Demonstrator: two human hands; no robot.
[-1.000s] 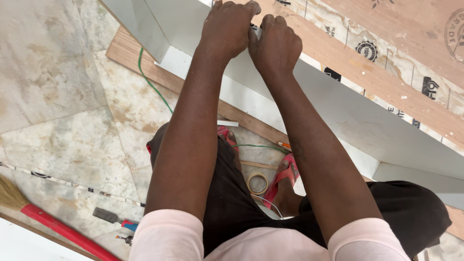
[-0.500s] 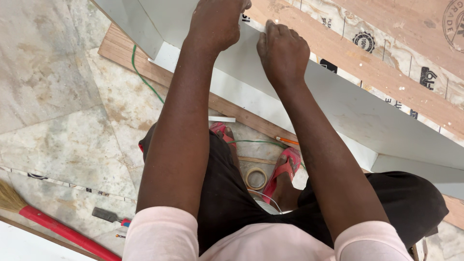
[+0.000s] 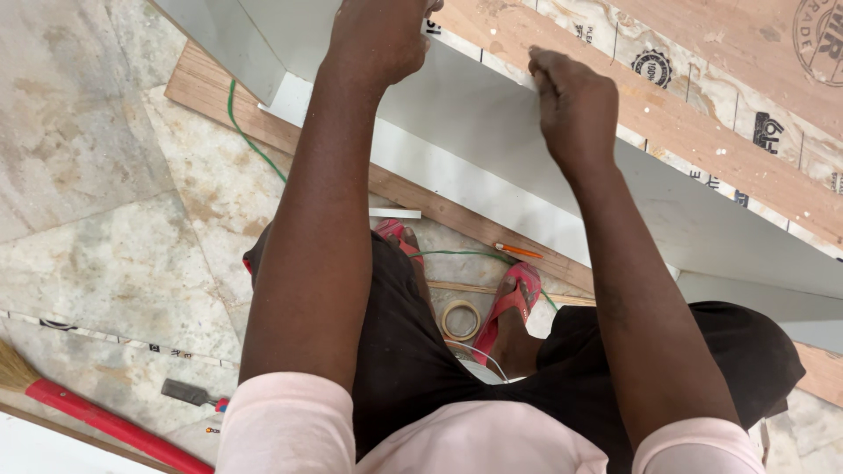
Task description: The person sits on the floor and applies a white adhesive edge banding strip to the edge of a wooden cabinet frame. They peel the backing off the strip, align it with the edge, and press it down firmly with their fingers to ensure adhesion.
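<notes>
Presently, white edge strip (image 3: 492,66) was pinched closed by right hand (image 3: 575,110) and pressed by left hand (image 3: 378,35) along white panel (image 3: 492,149); firm onward pressing was judged needed beyond the grip.

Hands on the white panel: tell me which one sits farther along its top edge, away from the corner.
The right hand, pinching the white panel edge mid-span; the left hand grips nearer the corner.

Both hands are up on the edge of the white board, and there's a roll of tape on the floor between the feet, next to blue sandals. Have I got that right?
Nearly. The sandals are pink-red, not blue, as the head view shows. The rest holds: the left hand and right hand are up on the edge of the white board, and the roll of tape lies between the feet.
</notes>
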